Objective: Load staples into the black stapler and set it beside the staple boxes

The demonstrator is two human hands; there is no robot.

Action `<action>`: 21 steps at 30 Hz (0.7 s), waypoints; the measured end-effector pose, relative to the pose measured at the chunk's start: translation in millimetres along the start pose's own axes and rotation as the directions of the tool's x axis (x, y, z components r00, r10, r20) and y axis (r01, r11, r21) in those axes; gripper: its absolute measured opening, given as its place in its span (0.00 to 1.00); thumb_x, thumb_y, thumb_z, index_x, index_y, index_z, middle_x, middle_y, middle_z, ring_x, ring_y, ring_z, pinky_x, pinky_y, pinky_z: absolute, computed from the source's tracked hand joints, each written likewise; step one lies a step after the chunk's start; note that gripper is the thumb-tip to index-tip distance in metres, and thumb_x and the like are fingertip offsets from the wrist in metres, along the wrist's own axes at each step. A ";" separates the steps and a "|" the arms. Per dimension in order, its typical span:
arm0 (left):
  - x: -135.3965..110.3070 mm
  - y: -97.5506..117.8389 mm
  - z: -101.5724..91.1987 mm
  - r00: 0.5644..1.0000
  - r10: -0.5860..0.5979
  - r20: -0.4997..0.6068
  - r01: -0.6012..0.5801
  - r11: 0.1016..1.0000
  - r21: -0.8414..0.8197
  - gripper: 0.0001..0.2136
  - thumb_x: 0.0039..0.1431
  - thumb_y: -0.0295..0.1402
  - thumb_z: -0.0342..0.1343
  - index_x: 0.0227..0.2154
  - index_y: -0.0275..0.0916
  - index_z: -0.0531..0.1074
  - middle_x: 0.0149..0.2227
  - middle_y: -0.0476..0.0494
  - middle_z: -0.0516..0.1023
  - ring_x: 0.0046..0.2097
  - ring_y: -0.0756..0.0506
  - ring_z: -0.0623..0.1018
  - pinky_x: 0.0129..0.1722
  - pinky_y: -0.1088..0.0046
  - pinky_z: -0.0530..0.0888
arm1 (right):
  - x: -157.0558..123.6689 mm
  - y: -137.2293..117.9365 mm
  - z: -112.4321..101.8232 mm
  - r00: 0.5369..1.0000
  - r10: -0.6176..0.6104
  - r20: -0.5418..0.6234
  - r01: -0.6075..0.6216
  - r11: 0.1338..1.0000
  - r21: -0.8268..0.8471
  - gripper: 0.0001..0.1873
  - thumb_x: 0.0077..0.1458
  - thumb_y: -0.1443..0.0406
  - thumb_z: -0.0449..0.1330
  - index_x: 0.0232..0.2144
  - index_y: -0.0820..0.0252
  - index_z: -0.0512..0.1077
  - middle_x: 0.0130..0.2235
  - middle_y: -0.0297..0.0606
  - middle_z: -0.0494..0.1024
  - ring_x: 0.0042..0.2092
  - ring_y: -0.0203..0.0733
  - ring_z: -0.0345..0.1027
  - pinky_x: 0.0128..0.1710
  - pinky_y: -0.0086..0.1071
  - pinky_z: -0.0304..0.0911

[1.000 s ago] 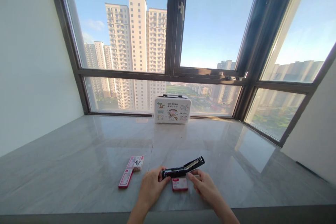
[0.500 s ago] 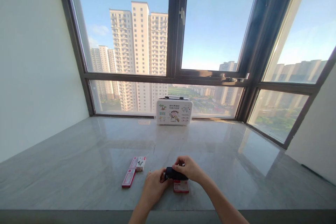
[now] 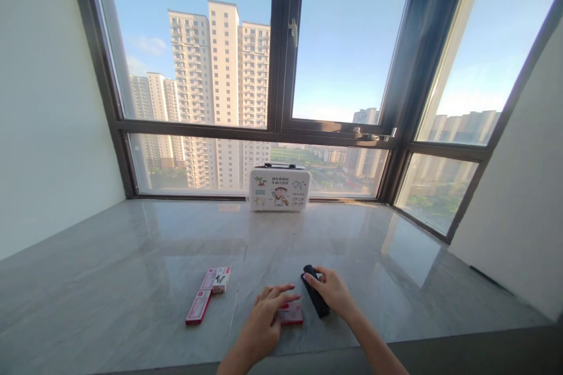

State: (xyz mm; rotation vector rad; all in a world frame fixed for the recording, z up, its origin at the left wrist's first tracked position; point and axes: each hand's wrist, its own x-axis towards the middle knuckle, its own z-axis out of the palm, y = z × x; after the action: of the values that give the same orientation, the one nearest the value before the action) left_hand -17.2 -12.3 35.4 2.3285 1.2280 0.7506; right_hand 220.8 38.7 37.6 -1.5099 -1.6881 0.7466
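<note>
A black stapler (image 3: pixel 315 293) is gripped in my right hand (image 3: pixel 333 291), its long body slanting on or just above the grey marble sill (image 3: pixel 145 293). To its left, my left hand (image 3: pixel 266 317) has its fingers stretched out above a flat red-and-white box (image 3: pixel 291 314). The hand covers that box's left part; I cannot tell whether the fingertips touch it. Farther left lie two more flat red-and-white boxes, a near one (image 3: pixel 199 307) and a far one (image 3: pixel 208 279). A small white box with a stapler picture (image 3: pixel 221 279) sits against the far one.
A white case with cartoon prints (image 3: pixel 280 190) stands upright at the back of the sill, against the dark window frame (image 3: pixel 193 129). White walls close in on the left (image 3: pixel 48 129) and right (image 3: pixel 519 199). The sill's front edge runs below my forearms.
My right hand has moved the stapler rightward, off the flat box, and turned it lengthwise. My left hand has let go of the stapler and spread its fingers. The camera view has shifted slightly.
</note>
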 end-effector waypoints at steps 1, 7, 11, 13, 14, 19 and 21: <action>0.5 2.9 2.2 0.999 0.026 0.045 -0.026 1.000 0.005 0.36 0.45 0.19 0.45 0.54 0.61 0.71 0.64 0.63 0.67 0.64 0.47 0.64 0.62 0.67 0.60 | -6.0 4.2 -2.7 1.000 0.020 -0.005 -0.020 0.999 0.032 0.32 0.55 0.40 0.56 0.38 0.62 0.78 0.23 0.32 0.69 0.26 0.38 0.60 0.26 0.29 0.50; -8.6 -2.0 -2.3 0.998 -0.038 -0.054 0.044 0.993 0.110 0.29 0.52 0.28 0.52 0.59 0.54 0.67 0.61 0.51 0.70 0.63 0.42 0.65 0.64 0.61 0.58 | -35.3 20.2 3.7 0.996 0.083 0.016 -0.084 0.974 0.213 0.36 0.54 0.36 0.52 0.41 0.60 0.78 0.31 0.38 0.76 0.31 0.42 0.68 0.29 0.31 0.61; -15.5 -10.7 -11.5 0.995 -0.073 -0.070 0.080 0.992 0.095 0.28 0.49 0.32 0.58 0.57 0.51 0.69 0.57 0.48 0.73 0.59 0.41 0.68 0.60 0.65 0.63 | -38.8 16.9 25.4 0.993 0.037 0.113 -0.080 0.910 0.406 0.36 0.53 0.37 0.57 0.45 0.60 0.77 0.36 0.39 0.78 0.35 0.43 0.70 0.33 0.31 0.65; -17.0 -11.2 -13.6 0.997 -0.060 -0.046 0.064 0.994 0.092 0.28 0.49 0.33 0.59 0.56 0.51 0.69 0.56 0.49 0.73 0.57 0.41 0.69 0.58 0.66 0.64 | -36.8 7.8 37.5 0.990 -0.019 0.136 -0.045 0.890 0.454 0.34 0.53 0.38 0.58 0.43 0.61 0.77 0.36 0.38 0.77 0.35 0.42 0.69 0.34 0.31 0.65; -17.5 -10.7 -13.8 0.998 -0.057 -0.037 0.060 0.994 0.093 0.28 0.48 0.33 0.59 0.56 0.52 0.69 0.56 0.49 0.73 0.57 0.41 0.69 0.58 0.66 0.64 | -35.6 1.9 42.9 0.990 -0.043 0.138 -0.024 0.893 0.449 0.34 0.54 0.38 0.58 0.42 0.62 0.77 0.35 0.38 0.77 0.35 0.42 0.69 0.34 0.31 0.65; -18.0 -5.7 -10.5 0.996 -0.076 -0.056 0.082 0.992 0.101 0.28 0.48 0.33 0.60 0.55 0.51 0.70 0.56 0.47 0.73 0.57 0.39 0.69 0.58 0.64 0.64 | -32.6 -23.4 55.6 0.991 -0.031 0.130 -0.017 0.936 0.353 0.36 0.54 0.36 0.55 0.45 0.60 0.77 0.30 0.36 0.75 0.33 0.41 0.67 0.32 0.30 0.63; -17.8 -3.9 -8.9 0.995 -0.078 -0.063 0.084 0.992 0.095 0.29 0.48 0.34 0.61 0.56 0.51 0.70 0.57 0.46 0.72 0.58 0.38 0.68 0.59 0.63 0.64 | -33.7 -25.0 55.3 0.996 0.022 0.083 -0.047 0.952 0.304 0.39 0.54 0.35 0.54 0.50 0.61 0.76 0.29 0.36 0.74 0.31 0.41 0.66 0.31 0.30 0.62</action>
State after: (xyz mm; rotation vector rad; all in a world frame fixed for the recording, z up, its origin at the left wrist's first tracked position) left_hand -33.6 -24.3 35.2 2.3325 1.4060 0.7528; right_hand 162.3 4.8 22.4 -1.3094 -1.5219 1.0467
